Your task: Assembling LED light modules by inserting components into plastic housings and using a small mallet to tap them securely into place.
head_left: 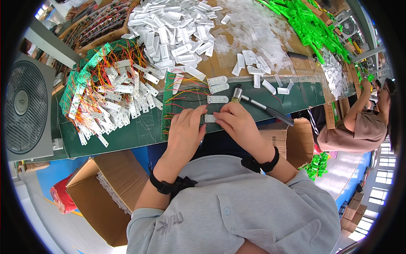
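Note:
A small white plate-like piece [210,119] sits between my hands near the table's front edge. My left hand [185,129] is closed at its left end, fingertips close together. On its right end, my right hand [237,122] pinches with thumb and fingers. The fingers partly cover the piece. Just beyond lie white LED boards [218,99] with rounded ends, joined by red, yellow and black wires to a green circuit panel [167,101] on the left. A hammer [277,115] with a metal shaft and dark handle rests right of my right hand.
Wired LED boards [122,91] are heaped at the left, white plastic cases [173,31] at the back. Clear plastic pieces [258,36] and green parts [306,29] lie farther right. A fan [25,101] and open cardboard box [105,186] stand left; a person [355,127] sits right.

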### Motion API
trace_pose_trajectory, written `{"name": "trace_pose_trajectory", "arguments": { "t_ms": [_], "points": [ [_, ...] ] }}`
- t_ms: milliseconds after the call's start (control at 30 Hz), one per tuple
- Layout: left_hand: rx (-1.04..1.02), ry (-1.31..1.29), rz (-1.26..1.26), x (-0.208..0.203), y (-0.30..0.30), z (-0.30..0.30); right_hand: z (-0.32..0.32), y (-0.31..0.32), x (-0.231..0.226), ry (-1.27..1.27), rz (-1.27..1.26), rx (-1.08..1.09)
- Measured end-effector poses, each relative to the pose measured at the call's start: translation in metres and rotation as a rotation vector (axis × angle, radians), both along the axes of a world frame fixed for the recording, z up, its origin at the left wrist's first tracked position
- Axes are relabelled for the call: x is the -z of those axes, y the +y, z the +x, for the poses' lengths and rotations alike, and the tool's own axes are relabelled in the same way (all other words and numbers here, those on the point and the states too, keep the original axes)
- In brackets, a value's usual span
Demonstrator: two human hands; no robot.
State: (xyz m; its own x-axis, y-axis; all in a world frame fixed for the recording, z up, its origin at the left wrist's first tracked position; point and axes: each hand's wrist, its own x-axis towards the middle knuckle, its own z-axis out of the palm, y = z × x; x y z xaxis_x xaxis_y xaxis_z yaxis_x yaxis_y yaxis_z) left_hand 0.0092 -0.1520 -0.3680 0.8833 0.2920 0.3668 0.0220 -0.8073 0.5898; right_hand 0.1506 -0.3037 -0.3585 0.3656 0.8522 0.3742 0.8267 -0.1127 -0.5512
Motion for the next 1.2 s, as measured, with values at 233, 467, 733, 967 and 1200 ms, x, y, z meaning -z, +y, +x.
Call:
{"name": "trace_pose_trajectory", "arguments": {
  "t_ms": [233,467,733,967,1200],
  "points": [
    [0.033,-0.025,0.101,-0.002,0.000,-0.001,-0.003,0.001,0.001,-0.003,-0.037,0.030],
    [0.036,-0.020,0.091,-0.001,-0.002,-0.002,0.038,-0.024,-0.001,-0.253,0.008,0.522],
    [0.044,-0.014,0.136,0.001,-0.001,-0.003,0.029,-0.033,-0.030,0.015,-0.008,0.232],
    [0.031,0.007,0.160,0.000,-0.003,-0.003,-0.003,-0.041,-0.019,-0.038,-0.188,0.055],
    [0.000,-0.024,0.052,0.006,-0.003,0.000,-0.017,-0.026,-0.027,0.186,0.085,0.084]
  ]
}}
